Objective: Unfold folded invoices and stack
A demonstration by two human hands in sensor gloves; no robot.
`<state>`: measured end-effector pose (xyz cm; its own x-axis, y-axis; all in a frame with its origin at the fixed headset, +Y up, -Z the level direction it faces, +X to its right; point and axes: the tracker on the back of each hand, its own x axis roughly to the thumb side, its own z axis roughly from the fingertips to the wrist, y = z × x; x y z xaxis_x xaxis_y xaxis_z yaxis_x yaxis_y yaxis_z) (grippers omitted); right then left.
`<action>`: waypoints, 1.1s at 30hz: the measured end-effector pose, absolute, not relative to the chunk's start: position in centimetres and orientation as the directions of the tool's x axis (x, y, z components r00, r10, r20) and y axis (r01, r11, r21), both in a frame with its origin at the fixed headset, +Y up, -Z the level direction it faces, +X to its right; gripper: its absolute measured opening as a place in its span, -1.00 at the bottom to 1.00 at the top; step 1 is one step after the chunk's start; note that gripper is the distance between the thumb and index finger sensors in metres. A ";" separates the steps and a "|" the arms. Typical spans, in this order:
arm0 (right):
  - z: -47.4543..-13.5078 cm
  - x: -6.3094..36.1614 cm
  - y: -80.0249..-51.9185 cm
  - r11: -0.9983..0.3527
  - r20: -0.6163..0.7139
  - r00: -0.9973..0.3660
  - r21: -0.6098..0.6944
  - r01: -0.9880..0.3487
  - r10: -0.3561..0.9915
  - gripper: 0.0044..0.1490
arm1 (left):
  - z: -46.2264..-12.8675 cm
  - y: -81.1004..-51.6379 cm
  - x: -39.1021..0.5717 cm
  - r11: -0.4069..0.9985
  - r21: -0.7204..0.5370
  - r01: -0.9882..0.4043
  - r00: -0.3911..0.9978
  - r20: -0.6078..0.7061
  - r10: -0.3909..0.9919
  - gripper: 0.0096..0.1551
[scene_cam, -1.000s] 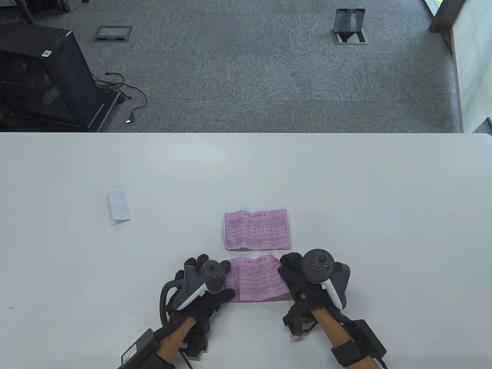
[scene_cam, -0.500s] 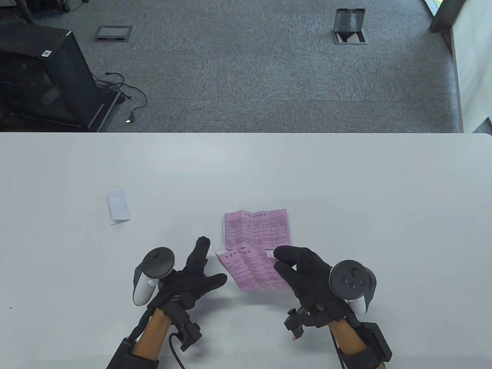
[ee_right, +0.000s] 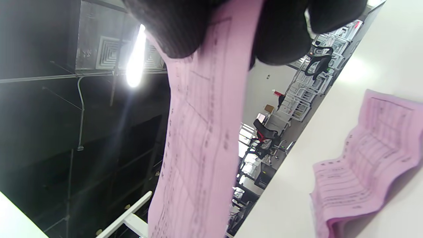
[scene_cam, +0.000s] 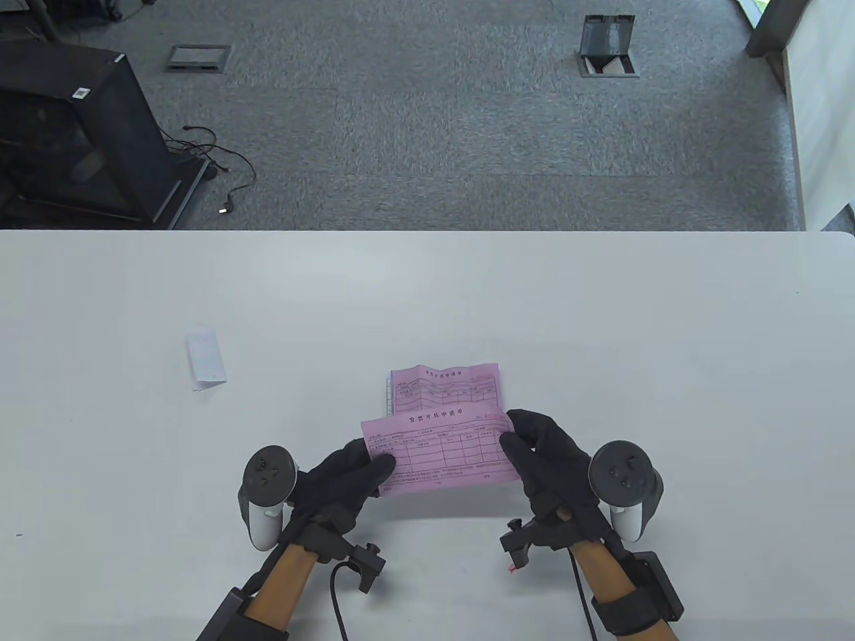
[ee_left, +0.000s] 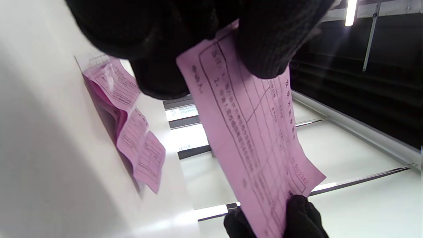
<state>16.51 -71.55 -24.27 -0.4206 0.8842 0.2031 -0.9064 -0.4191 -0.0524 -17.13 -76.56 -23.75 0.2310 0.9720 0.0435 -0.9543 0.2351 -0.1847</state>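
An unfolded pink invoice (scene_cam: 441, 449) is held flat in the air between both hands, above the white table (scene_cam: 601, 334). My left hand (scene_cam: 374, 462) pinches its left edge and my right hand (scene_cam: 516, 441) pinches its right edge. The sheet also shows in the left wrist view (ee_left: 251, 132) and the right wrist view (ee_right: 198, 132). A creased pink invoice (scene_cam: 444, 386) lies on the table just beyond it, partly hidden by the held sheet; it also shows in the left wrist view (ee_left: 132, 125) and the right wrist view (ee_right: 366, 165). A folded white invoice (scene_cam: 205, 356) lies at the left.
The table's far edge (scene_cam: 427, 232) borders a grey carpet floor with a black cabinet (scene_cam: 80, 133) at the far left.
The left hand came back and took the sheet's left edge. Both hands pulled the pink invoice flat, lifted it and moved it toward the invoice lying on the table.
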 end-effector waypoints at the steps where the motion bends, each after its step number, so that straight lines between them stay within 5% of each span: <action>1: -24.4 16.4 -71.8 -0.432 0.196 -0.433 -0.050 -0.900 0.880 -0.51 | -23.8 -76.5 -17.1 0.263 -0.170 -0.950 0.260 0.039 0.965 -0.54; 9: -25.4 16.4 -73.9 -0.553 0.084 -0.556 -0.056 -0.831 0.827 -0.51 | -24.6 -76.5 -17.3 0.356 -0.130 -0.925 0.360 -0.006 0.933 -0.50; 19: -28.7 15.2 -73.6 -0.696 -0.060 -0.693 -0.063 -0.716 0.718 -0.51 | -27.4 -74.3 -16.0 0.667 0.003 -0.745 0.666 -0.034 0.745 -0.42; 33: -35.8 13.3 -75.4 -0.880 -0.284 -0.847 0.022 -0.474 0.450 -0.53 | -34.5 -75.0 -13.6 0.803 -0.153 -0.576 0.808 -0.258 0.530 -0.28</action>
<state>13.25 -75.41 -35.81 -0.8468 0.4496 -0.2842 -0.4745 -0.8800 0.0218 -13.60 -74.97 -34.52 0.8078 0.5300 -0.2580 -0.5758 0.8032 -0.1531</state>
